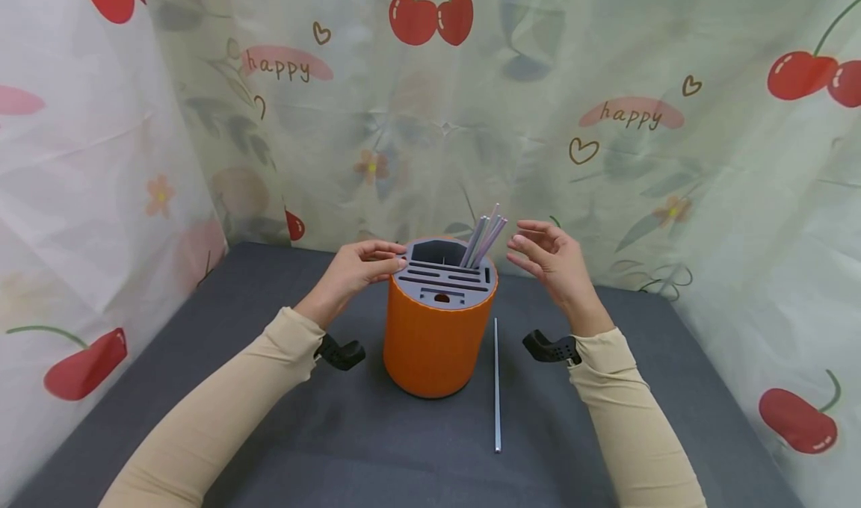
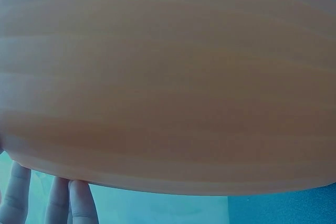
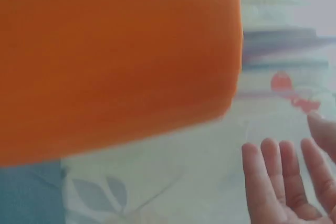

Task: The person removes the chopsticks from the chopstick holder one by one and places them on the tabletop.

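An orange round knife block (image 1: 436, 347) with a grey slotted top (image 1: 440, 284) stands upright on the table. Several thin metallic chopsticks (image 1: 480, 243) lean to the right in its large rear opening. My left hand (image 1: 356, 269) holds the block at the left of its rim, thumb on the top edge; its fingers (image 2: 84, 203) show past the block's side in the left wrist view. Just right of the chopsticks, my right hand (image 1: 553, 261) is raised with fingers apart and loosely bent, holding nothing. One more chopstick (image 1: 497, 388) lies on the table right of the block.
The dark grey table (image 1: 377, 456) is enclosed at the back and sides by a patterned curtain (image 1: 403, 127) with cherries. Black wrist bands with cameras (image 1: 548, 347) sit below each hand, close to the block's sides.
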Motion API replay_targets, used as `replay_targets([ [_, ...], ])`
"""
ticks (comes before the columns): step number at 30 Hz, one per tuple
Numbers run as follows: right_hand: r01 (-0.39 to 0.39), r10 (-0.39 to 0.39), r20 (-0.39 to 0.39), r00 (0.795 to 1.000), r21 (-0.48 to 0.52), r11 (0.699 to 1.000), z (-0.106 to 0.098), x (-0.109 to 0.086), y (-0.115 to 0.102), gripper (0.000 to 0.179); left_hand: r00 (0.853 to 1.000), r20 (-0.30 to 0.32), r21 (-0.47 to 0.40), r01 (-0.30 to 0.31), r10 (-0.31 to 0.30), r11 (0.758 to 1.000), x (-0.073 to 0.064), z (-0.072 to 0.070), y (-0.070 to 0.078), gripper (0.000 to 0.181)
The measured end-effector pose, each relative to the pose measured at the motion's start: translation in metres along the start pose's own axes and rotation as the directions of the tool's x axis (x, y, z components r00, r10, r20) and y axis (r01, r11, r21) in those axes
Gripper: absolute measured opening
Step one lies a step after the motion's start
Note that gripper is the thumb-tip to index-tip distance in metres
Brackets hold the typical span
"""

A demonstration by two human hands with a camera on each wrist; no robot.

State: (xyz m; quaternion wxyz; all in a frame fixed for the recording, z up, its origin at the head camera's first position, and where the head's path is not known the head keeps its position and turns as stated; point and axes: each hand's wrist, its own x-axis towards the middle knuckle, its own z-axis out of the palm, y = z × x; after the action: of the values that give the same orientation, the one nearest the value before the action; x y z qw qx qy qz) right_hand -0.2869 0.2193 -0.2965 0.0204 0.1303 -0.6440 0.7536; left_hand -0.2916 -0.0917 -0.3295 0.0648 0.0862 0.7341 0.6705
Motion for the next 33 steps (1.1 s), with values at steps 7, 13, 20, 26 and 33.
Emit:
replay_targets([
  [7, 0.054, -0.051, 0.119, 0.992, -0.023, 0.998, 0.016, -0.003, 0.003, 0.026, 1.0, 0.005, 0.005, -0.001, 0.001, 1.0, 0.0, 0.0, 0.0, 0.041],
  [13, 0.022, -0.018, 0.125, 0.992, -0.03, 0.999, 0.021, -0.001, 0.006, 0.024, 1.0, 0.019, -0.013, -0.002, 0.002, 1.0, -0.001, -0.001, 0.0, 0.04],
  [20, 0.035, -0.022, 0.147, 0.989, -0.085, 0.996, 0.023, 0.001, 0.006, 0.021, 1.0, 0.005, 0.003, -0.004, 0.004, 1.0, -0.001, 0.0, 0.002, 0.04],
  [26, 0.062, -0.04, 0.176, 0.984, -0.119, 0.991, 0.024, 0.002, 0.005, 0.017, 1.0, 0.004, -0.003, -0.001, 0.001, 1.0, -0.001, 0.0, 0.001, 0.041],
  [33, 0.105, -0.073, 0.19, 0.979, -0.162, 0.981, 0.025, 0.002, 0.006, 0.014, 1.0, 0.009, -0.004, 0.002, -0.002, 1.0, 0.0, -0.001, 0.0, 0.04],
])
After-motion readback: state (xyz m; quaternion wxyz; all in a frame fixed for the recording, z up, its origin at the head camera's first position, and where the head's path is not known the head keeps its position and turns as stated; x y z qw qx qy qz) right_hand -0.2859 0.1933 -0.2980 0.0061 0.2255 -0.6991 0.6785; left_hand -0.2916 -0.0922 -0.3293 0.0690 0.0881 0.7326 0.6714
